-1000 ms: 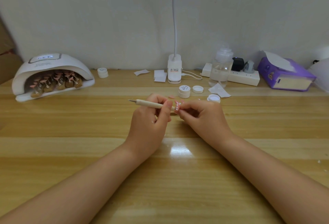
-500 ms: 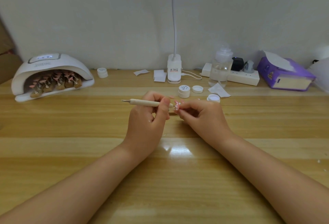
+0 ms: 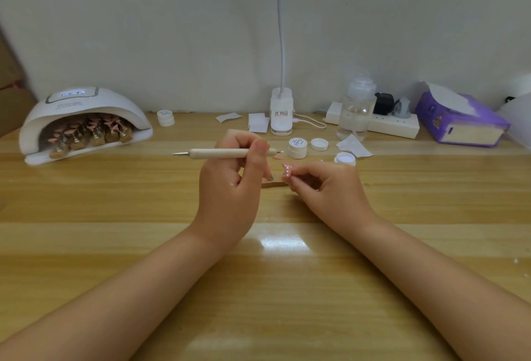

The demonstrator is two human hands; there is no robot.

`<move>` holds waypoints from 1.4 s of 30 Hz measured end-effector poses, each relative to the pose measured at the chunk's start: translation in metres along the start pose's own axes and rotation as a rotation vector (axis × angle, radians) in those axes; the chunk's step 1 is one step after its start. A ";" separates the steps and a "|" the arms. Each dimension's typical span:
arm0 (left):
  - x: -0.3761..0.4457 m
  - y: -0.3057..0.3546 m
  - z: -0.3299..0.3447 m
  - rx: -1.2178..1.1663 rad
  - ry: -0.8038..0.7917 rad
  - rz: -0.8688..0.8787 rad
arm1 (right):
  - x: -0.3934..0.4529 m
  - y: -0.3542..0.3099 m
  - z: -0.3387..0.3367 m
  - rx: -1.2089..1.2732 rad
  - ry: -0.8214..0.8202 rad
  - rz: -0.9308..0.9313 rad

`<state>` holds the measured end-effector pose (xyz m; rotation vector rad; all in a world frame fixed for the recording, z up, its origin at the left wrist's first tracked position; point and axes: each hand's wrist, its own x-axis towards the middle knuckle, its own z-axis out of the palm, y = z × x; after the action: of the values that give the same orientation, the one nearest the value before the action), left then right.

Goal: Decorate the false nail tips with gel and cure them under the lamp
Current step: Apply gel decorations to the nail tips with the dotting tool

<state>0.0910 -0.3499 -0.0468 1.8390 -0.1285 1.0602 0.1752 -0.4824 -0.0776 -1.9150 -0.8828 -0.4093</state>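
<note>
My left hand (image 3: 232, 182) grips a wooden dotting tool (image 3: 218, 153) held level, its metal point aimed left and its other tip near a gel jar. My right hand (image 3: 324, 188) pinches a pink false nail tip (image 3: 287, 170) dotted with white pearls. The tool's tip is apart from the nail tip, above and left of it. A brown nail stand (image 3: 274, 184) lies on the table between my hands. At the far left, the white curing lamp (image 3: 83, 119) holds several pink nail tips on stands (image 3: 89, 133).
Behind my hands sit a white gel jar (image 3: 298, 148), its loose lid (image 3: 319, 144) and an open jar (image 3: 345, 158). Further back are a clip lamp base (image 3: 281, 115), a clear pump bottle (image 3: 357, 108), a power strip (image 3: 396, 128), a purple tissue box (image 3: 459, 122), paper scraps and another small jar (image 3: 166, 118).
My left hand has lifted the dotting tool up and away from the nail tip, which it touched earlier. The right hand keeps the nail tip almost in place.
</note>
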 end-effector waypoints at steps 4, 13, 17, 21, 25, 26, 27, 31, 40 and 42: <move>0.000 -0.003 -0.001 -0.012 0.007 0.005 | 0.000 0.000 0.000 0.002 -0.002 -0.001; -0.002 -0.023 -0.003 0.033 0.031 -0.097 | 0.003 -0.001 -0.008 -0.083 0.119 -0.001; -0.003 -0.026 -0.003 0.024 0.021 -0.107 | 0.006 0.003 -0.014 -0.118 0.187 0.020; -0.003 -0.029 -0.002 0.009 0.008 -0.113 | 0.007 0.003 -0.018 -0.273 0.249 -0.047; -0.004 -0.030 -0.002 0.013 0.005 -0.118 | 0.007 0.005 -0.017 -0.346 0.237 -0.018; -0.004 -0.030 -0.003 0.013 0.004 -0.120 | 0.007 0.007 -0.016 -0.353 0.210 0.017; -0.004 -0.030 -0.003 0.011 0.002 -0.121 | 0.008 0.010 -0.015 -0.358 0.175 0.062; -0.005 -0.030 -0.002 0.004 -0.008 -0.127 | 0.008 0.015 -0.009 -0.411 0.047 0.180; -0.004 -0.030 -0.001 -0.007 -0.015 -0.144 | 0.012 0.018 -0.007 -0.474 -0.037 0.226; -0.004 -0.030 -0.001 -0.010 -0.019 -0.143 | 0.012 0.018 -0.007 -0.496 -0.064 0.229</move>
<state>0.1031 -0.3353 -0.0702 1.8205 -0.0128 0.9410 0.1967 -0.4889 -0.0782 -2.4661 -0.6264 -0.4600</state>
